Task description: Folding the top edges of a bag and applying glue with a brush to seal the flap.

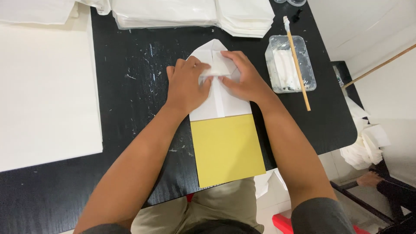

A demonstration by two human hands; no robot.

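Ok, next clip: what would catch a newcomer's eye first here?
Both hands, left hand and right hand, press flat on a folded white paper at the middle of the black table. A yellow sheet lies just below it. To the right stands a clear tub of white paste with a brush laid across it.

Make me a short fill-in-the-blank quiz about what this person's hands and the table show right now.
1. Both the left hand and the right hand press on a folded sheet of ____ paper.
2. The card under the near end of that sheet is coloured ____.
3. The brush lies across a clear plastic ____ holding white paste.
4. The table top is coloured ____.

Missing words: white; yellow; tub; black
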